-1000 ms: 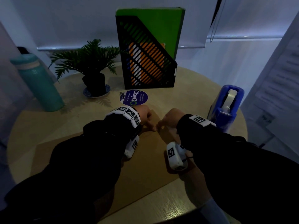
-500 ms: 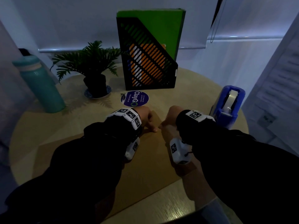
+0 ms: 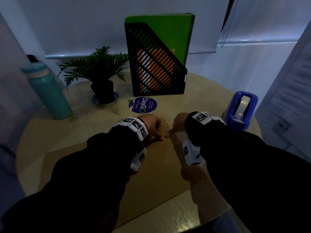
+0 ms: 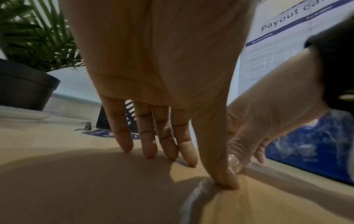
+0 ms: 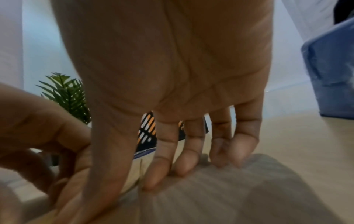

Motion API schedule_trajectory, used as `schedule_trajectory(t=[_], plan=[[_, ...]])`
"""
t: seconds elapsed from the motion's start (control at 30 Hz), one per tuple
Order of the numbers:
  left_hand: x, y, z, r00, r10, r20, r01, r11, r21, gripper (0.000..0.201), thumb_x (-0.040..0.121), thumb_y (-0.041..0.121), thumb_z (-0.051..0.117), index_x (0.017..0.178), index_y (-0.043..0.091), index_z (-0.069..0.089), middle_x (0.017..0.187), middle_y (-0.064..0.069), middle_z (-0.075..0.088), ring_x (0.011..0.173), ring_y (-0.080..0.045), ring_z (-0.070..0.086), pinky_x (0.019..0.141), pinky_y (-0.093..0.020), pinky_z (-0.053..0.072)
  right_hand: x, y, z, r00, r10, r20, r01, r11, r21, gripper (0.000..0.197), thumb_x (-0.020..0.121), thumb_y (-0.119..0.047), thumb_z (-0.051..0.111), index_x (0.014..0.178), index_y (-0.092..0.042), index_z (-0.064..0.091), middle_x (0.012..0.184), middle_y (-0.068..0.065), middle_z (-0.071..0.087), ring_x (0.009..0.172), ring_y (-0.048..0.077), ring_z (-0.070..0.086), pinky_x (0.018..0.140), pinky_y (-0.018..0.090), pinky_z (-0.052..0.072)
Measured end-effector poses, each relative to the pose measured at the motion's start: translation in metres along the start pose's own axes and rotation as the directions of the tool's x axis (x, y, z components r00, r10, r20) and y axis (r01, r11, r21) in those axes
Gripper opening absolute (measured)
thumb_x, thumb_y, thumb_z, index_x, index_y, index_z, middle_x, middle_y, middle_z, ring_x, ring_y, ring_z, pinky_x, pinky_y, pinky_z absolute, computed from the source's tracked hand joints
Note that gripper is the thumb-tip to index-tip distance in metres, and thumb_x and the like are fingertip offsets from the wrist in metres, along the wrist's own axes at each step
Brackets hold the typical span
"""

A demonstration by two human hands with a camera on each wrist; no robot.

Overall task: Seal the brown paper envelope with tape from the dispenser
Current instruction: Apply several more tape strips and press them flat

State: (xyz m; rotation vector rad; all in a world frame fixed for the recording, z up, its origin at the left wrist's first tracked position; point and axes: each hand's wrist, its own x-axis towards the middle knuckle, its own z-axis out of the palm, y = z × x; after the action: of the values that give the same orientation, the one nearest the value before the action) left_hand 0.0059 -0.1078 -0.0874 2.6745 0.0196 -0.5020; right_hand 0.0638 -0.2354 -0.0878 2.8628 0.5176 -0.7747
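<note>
1. Since a second ago, my right hand (image 3: 179, 122) has edged closer to my left hand (image 3: 152, 126).
2. Both sets of fingers (image 4: 186, 145) lie extended, pressing clear tape (image 4: 216, 197) onto the brown envelope (image 3: 161, 167), flat on the tabletop (image 3: 202, 96).
3. Possibly the tape wrinkles near my left thumb.
4. My blue dispenser (image 3: 239, 111) stands just right.

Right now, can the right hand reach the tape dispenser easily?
Probably yes: the right hand rests on the envelope, with the blue tape dispenser just beside its wrist and nothing between.
</note>
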Motion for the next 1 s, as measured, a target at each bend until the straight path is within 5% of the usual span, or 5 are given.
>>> schedule_trajectory(t=[0.27, 0.47, 0.7, 0.83, 1.0], plan=[[0.0, -0.002, -0.001, 0.999, 0.051, -0.013, -0.048, 0.985, 0.165, 0.034, 0.077, 0.032, 0.078, 0.097, 0.008, 0.065, 0.098, -0.006, 0.068, 0.092, -0.025, 0.063, 0.076, -0.034, 0.048, -0.005, 0.015, -0.003, 0.997, -0.069, 0.04, 0.059, 0.974, 0.217, 0.044, 0.092, -0.034, 0.061, 0.127, -0.006, 0.06, 0.108, 0.006, 0.057, 0.086, 0.02, 0.052, 0.088, 0.033, 0.044], [-0.003, 0.002, -0.002, 0.997, 0.072, -0.02, -0.066, 0.976, 0.206, 0.029, 0.079, 0.03, 0.077, 0.095, 0.009, 0.065, 0.097, -0.007, 0.068, 0.09, -0.025, 0.063, 0.078, -0.036, 0.05, -0.015, 0.009, 0.001, 0.997, -0.075, -0.031, 0.075, 0.997, -0.006, 0.044, 0.098, -0.035, 0.05, 0.126, -0.002, 0.058, 0.117, 0.012, 0.059, 0.093, 0.019, 0.046, 0.102, 0.034, 0.041], [-0.02, 0.004, 0.007, 0.984, 0.115, -0.134, -0.048, 0.905, 0.422, 0.024, 0.089, 0.032, 0.062, 0.105, 0.014, 0.061, 0.108, -0.003, 0.055, 0.091, -0.025, 0.058, 0.078, -0.035, 0.047, -0.045, 0.024, 0.013, 0.969, -0.104, -0.226, 0.113, 0.993, 0.03, 0.032, 0.093, -0.019, 0.054, 0.123, -0.009, 0.058, 0.125, 0.012, 0.06, 0.088, 0.023, 0.052, 0.079, 0.031, 0.044], [-0.027, 0.006, 0.012, 0.991, 0.127, -0.036, -0.101, 0.905, 0.413, 0.022, 0.094, 0.028, 0.057, 0.099, 0.007, 0.06, 0.105, -0.008, 0.063, 0.078, -0.018, 0.051, 0.069, -0.026, 0.035, -0.068, 0.015, 0.018, 0.93, -0.239, -0.278, 0.229, 0.971, -0.068, 0.04, 0.098, -0.018, 0.042, 0.139, -0.017, 0.04, 0.141, 0.01, 0.041, 0.123, 0.032, 0.048, 0.1, 0.039, 0.041], [-0.039, 0.011, 0.033, 0.994, 0.106, -0.027, -0.081, 0.883, 0.461, 0.024, 0.091, 0.042, 0.056, 0.097, 0.018, 0.053, 0.115, -0.005, 0.057, 0.085, -0.024, 0.052, 0.07, -0.028, 0.04, -0.078, -0.004, 0.024, 0.947, -0.317, -0.061, 0.289, 0.917, -0.275, 0.035, 0.096, -0.021, 0.046, 0.13, -0.021, 0.055, 0.134, 0.004, 0.055, 0.111, 0.03, 0.057, 0.096, 0.039, 0.049]])
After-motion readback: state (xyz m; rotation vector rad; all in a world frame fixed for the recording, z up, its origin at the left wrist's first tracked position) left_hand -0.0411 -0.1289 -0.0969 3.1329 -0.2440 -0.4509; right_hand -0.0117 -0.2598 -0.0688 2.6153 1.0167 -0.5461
